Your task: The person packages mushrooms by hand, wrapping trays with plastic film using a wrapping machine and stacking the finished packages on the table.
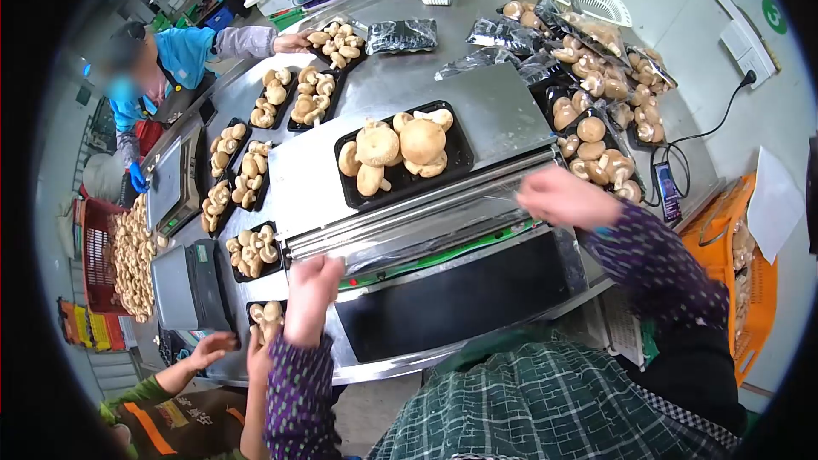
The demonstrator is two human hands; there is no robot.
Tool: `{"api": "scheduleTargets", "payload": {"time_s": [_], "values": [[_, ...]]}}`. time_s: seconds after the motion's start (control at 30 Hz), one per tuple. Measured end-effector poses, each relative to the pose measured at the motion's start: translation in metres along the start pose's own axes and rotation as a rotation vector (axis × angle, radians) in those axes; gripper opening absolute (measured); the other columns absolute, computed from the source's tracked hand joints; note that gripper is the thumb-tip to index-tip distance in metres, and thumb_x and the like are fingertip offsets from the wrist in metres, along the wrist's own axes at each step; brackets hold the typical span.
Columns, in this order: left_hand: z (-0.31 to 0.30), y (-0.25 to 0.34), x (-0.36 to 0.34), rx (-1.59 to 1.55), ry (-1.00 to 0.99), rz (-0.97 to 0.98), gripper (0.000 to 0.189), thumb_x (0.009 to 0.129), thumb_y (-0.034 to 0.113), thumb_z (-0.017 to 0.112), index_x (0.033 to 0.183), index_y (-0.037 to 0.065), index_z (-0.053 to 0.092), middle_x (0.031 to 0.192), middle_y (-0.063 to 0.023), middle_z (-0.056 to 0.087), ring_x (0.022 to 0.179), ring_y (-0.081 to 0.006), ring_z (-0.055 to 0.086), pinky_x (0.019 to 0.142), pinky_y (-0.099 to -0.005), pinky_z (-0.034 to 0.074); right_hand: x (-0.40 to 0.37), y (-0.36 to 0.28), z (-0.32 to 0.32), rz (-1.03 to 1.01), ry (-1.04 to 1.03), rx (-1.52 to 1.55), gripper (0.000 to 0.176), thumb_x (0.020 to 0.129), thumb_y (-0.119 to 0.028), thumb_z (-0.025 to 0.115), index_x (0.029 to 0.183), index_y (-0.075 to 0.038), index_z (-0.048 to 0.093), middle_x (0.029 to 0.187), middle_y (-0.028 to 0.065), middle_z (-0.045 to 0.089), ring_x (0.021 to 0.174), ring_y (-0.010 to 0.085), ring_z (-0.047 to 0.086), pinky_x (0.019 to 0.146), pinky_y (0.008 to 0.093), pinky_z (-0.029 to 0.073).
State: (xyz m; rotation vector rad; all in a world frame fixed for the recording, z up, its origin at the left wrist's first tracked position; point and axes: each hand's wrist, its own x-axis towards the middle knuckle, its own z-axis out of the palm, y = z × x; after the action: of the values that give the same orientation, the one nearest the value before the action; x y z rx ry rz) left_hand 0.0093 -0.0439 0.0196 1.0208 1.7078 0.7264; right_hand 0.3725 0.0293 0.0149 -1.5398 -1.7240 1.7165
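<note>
Near the left end of the wrapping machine's rollers, my left hand is closed, and what it pinches is too small to make out. My right hand is closed at the right end of the rollers, beside clear film that lies across them; its fingertips seem to be at the film's edge. Beyond the rollers, a black tray holding several mushrooms rests on the metal plate. Neither hand touches this tray.
Filled trays line the left side. Wrapped mushroom packs are piled at the right, near a phone and an orange crate. A co-worker in blue touches a far tray; another's hands are at lower left.
</note>
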Motion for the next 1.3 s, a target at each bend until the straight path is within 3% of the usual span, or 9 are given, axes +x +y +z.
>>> {"api": "scheduleTargets", "payload": {"time_s": [0.13, 0.2, 0.3, 0.4, 0.57, 0.87, 1.03, 1.13, 1.3], "values": [[-0.015, 0.034, -0.05, -0.766, -0.16, -0.096, 0.021, 0.085, 0.01, 0.049, 0.065, 0.005, 0.045, 0.048, -0.0032, 0.039, 0.036, -0.0133, 0.035, 0.036, -0.0243, 0.027, -0.048, -0.036, 0.009, -0.075, -0.142, 0.741, 0.03, 0.092, -0.019, 0.045, 0.065, -0.006, 0.047, 0.047, 0.0029, 0.046, 0.037, 0.0104, 0.042, 0.036, 0.0215, 0.032], [-0.025, 0.057, -0.01, -0.559, 0.088, 0.58, 0.016, 0.086, 0.014, 0.045, 0.086, -0.001, 0.053, 0.066, -0.0084, 0.05, 0.055, -0.0157, 0.048, 0.047, -0.0238, 0.04, -0.017, -0.074, 0.004, -0.48, -0.107, 0.98, 0.035, 0.093, -0.027, 0.042, 0.07, -0.003, 0.051, 0.051, 0.0076, 0.049, 0.041, 0.0142, 0.045, 0.042, 0.0258, 0.039], [-0.034, 0.1, 0.111, -0.582, -0.238, 0.826, 0.04, 0.097, 0.016, 0.03, 0.122, -0.012, 0.044, 0.129, -0.0256, 0.045, 0.123, -0.0292, 0.043, 0.108, -0.0415, 0.029, 0.077, -0.105, -0.004, -0.845, 0.356, 1.129, 0.018, 0.089, -0.013, 0.046, 0.08, 0.001, 0.052, 0.074, 0.0148, 0.062, 0.066, 0.0225, 0.061, 0.062, 0.0359, 0.05], [-0.018, 0.032, 0.248, 0.016, 0.124, 0.623, 0.037, 0.095, 0.018, 0.042, 0.116, -0.012, 0.051, 0.119, -0.0204, 0.055, 0.113, -0.022, 0.051, 0.101, -0.033, 0.035, 0.206, -0.055, 0.011, -0.65, 1.157, 0.119, 0.023, 0.074, -0.019, 0.055, 0.066, 0.003, 0.054, 0.066, 0.0246, 0.054, 0.057, 0.0357, 0.056, 0.06, 0.0455, 0.046], [0.013, 0.025, 0.204, 0.26, -0.008, 0.581, 0.038, 0.094, 0.018, 0.044, 0.121, -0.008, 0.05, 0.118, -0.0134, 0.057, 0.107, -0.0182, 0.052, 0.093, -0.0278, 0.037, 0.218, -0.007, 0.025, -0.645, 0.687, -0.472, 0.027, 0.077, -0.029, 0.056, 0.083, -0.004, 0.065, 0.087, 0.0131, 0.061, 0.096, 0.0291, 0.053, 0.082, 0.0407, 0.042], [-0.023, -0.011, 0.13, 0.197, 0.245, 0.5, 0.056, 0.096, 0.035, 0.041, 0.136, -0.004, 0.033, 0.137, -0.018, 0.037, 0.124, -0.0249, 0.039, 0.103, -0.0343, 0.032, 0.105, -0.055, 0.029, -0.749, 0.538, -0.331, 0.023, 0.077, -0.026, 0.061, 0.085, -0.005, 0.053, 0.055, 0.0153, 0.055, 0.057, 0.0363, 0.058, 0.051, 0.0435, 0.045], [-0.036, -0.094, -0.023, 0.1, 0.658, 0.459, 0.026, 0.091, 0.025, 0.05, 0.097, 0.002, 0.061, 0.1, -0.0194, 0.061, 0.085, -0.0256, 0.06, 0.067, -0.0357, 0.048, -0.048, -0.041, 0.06, -1.259, 0.586, -0.37, 0.016, 0.075, -0.015, 0.06, 0.073, -0.004, 0.047, 0.063, 0.0035, 0.048, 0.046, 0.0163, 0.051, 0.035, 0.0311, 0.038], [0.001, -0.04, -0.098, 0.757, 0.013, 0.227, 0.026, 0.086, 0.021, 0.052, 0.104, 0.002, 0.057, 0.091, -0.0168, 0.057, 0.08, -0.025, 0.056, 0.067, -0.0334, 0.046, -0.075, 0.008, 0.103, -1.016, 0.456, -0.236, 0.012, 0.081, -0.014, 0.058, 0.08, -0.003, 0.052, 0.066, 0.0076, 0.051, 0.05, 0.0229, 0.054, 0.039, 0.0331, 0.04], [0.026, -0.101, -0.038, 0.02, -0.029, -0.046, 0.029, 0.093, 0.028, 0.049, 0.084, 0.001, 0.054, 0.061, 0.0024, 0.041, 0.054, -0.0082, 0.036, 0.046, -0.0226, 0.028, -0.041, 0.074, 0.093, -0.335, 0.253, -0.153, 0.037, 0.08, -0.03, 0.066, 0.1, -0.001, 0.057, 0.081, 0.0135, 0.062, 0.068, 0.0253, 0.061, 0.057, 0.0348, 0.048]]}}
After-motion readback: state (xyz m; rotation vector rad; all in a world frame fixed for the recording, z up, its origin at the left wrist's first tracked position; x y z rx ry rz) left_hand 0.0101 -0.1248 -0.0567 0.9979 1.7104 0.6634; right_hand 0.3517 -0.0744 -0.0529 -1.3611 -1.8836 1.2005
